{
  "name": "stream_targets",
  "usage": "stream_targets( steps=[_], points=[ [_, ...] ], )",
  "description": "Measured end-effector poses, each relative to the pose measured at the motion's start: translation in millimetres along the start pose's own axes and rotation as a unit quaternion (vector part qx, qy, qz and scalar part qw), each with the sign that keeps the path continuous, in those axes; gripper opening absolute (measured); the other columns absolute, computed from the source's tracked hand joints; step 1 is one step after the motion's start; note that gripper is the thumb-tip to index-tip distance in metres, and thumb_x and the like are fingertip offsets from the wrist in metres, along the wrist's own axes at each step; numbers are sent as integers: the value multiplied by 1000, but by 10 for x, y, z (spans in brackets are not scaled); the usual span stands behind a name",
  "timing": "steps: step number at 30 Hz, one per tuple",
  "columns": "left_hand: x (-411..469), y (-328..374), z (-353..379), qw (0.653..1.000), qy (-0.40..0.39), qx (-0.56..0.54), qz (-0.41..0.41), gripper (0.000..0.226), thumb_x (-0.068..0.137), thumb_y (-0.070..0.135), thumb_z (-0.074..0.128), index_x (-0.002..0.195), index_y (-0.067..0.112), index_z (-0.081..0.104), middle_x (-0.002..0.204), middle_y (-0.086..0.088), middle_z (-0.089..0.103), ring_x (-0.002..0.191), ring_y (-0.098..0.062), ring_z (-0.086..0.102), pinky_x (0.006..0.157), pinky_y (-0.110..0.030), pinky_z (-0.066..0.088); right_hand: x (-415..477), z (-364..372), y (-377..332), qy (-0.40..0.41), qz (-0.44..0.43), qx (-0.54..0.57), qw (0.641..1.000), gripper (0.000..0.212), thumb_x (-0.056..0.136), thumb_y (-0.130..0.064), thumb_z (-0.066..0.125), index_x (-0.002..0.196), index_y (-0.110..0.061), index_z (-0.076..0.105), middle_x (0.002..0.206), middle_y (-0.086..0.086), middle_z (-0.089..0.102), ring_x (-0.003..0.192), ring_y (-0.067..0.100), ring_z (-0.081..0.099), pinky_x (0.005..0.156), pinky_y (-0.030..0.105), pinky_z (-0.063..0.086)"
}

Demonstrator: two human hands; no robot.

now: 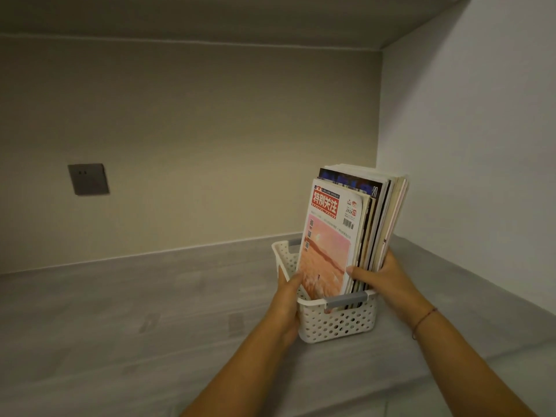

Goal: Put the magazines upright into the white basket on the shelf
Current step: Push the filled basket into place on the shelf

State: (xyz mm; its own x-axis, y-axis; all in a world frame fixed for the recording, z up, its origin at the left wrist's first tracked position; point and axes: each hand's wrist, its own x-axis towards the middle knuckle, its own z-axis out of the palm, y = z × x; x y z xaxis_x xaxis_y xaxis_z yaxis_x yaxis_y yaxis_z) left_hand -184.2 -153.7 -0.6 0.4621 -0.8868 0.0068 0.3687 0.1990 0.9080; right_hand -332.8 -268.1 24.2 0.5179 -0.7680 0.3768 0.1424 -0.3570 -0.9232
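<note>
Item: magazines [331, 236], one stack of several issues, the front cover pink-orange with a red title block. They stand on end in the white basket [340, 322], long axis vertical with a slight rightward lean and lower edges below the rim (the perforated wall hides whether they touch the bottom). Container: perforated plastic with a grey handle [346, 302] on its near end, set on the grey shelf [150, 311] toward the right rear corner, near the right wall [466, 176] but apart from it. Right hand [382, 278]: clasps the stack low on its right side, thumb across the front covers, fingers behind; red cord [424, 320] at the wrist. Left hand [285, 299]: grips the basket's left wall at the near corner, thumb against the front cover's lower left edge. Governing relation: the stack stands directly between both hands, the right carrying it and the left steadying the container. It fills the basket's right part, leaving a gap on the left. Judgement: placement is nearly done; on release the stack could topple left into that gap. Room: the shelf runs wide to the left, and the wall socket [88, 179] is well apart.
</note>
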Motion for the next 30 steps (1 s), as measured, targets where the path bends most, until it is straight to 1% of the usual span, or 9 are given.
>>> stream_targets(
  steps=[2, 4, 6, 9, 12, 16, 19, 26, 30],
  points=[
    [106, -65, 174, 1000, 2, -6, -11, 32, 97, 24, 46, 130, 27, 46, 107, -10, 71, 96, -26, 68, 73, -38, 56, 81, -201, 52, 2, 4, -4, 1000, 58, 70, -11, 76, 117, -33, 50, 110, -9, 65, 99, 5, 63, 79, 27, 54],
    [217, -132, 335, 1000, -4, -11, -24, 21, 98, 23, 45, 116, 28, 53, 94, -4, 75, 89, -22, 69, 72, -36, 55, 158, -398, 101, 11, 8, -10, 1000, 64, 69, -12, 77, 124, -26, 47, 112, -7, 64, 103, 10, 62, 79, 26, 53],
    [327, -201, 490, 999, -22, -13, -34, 15, 99, 24, 43, 99, 30, 57, 79, 3, 76, 80, -15, 71, 69, -34, 55, 222, -588, 134, 24, 7, -22, 999, 65, 67, -15, 79, 123, -26, 48, 112, -8, 65, 103, 10, 62, 79, 25, 52],
    [496, -312, 716, 999, -27, -15, -36, 17, 99, 24, 43, 95, 32, 57, 80, 3, 76, 86, -19, 69, 80, -40, 55, 307, -852, 183, 41, 0, -46, 998, 64, 67, -15, 80, 121, -29, 49, 113, -8, 64, 103, 9, 61, 87, 32, 50],
    [669, -439, 939, 999, -33, -11, -31, 16, 100, 25, 42, 99, 34, 55, 97, -3, 72, 97, -26, 66, 94, -51, 49, 380, -1090, 230, 62, -2, -58, 996, 72, 68, -13, 79, 128, -24, 41, 114, -9, 62, 104, 7, 59, 87, 31, 49],
    [930, -662, 1258, 999, -35, -3, -7, 26, 100, 26, 43, 123, 36, 46, 119, -8, 64, 109, -29, 62, 97, -53, 47, 456, -1423, 254, 91, -5, -67, 994, 75, 70, -11, 77, 127, -30, 33, 111, -15, 57, 100, -1, 56, 73, 13, 46],
    [1127, -849, 1503, 999, -32, 11, -22, 41, 98, 28, 45, 139, 28, 38, 128, -11, 60, 114, -31, 59, 101, -53, 44, 516, -1696, 278, 107, -2, -70, 992, 71, 71, -9, 76, 125, -33, 36, 110, -15, 59, 99, -1, 57, 78, 20, 48],
    [1489, -1150, 2009, 999, -26, 13, -30, 49, 97, 28, 46, 143, 26, 32, 137, -11, 51, 120, -31, 53, 104, -51, 41, 622, -2199, 396, 163, 7, -111, 980, 72, 72, -14, 75, 133, -22, 38, 116, -6, 58, 102, 11, 57, 88, 30, 47],
    [1633, -1268, 2244, 999, -12, 37, -13, 56, 96, 27, 47, 147, 27, 25, 144, -9, 42, 127, -31, 46, 107, -51, 37, 649, -2368, 482, 205, 3, -111, 972, 59, 74, -14, 74, 123, -26, 43, 102, -16, 59, 90, -4, 57, 63, 10, 48]
  ],
)
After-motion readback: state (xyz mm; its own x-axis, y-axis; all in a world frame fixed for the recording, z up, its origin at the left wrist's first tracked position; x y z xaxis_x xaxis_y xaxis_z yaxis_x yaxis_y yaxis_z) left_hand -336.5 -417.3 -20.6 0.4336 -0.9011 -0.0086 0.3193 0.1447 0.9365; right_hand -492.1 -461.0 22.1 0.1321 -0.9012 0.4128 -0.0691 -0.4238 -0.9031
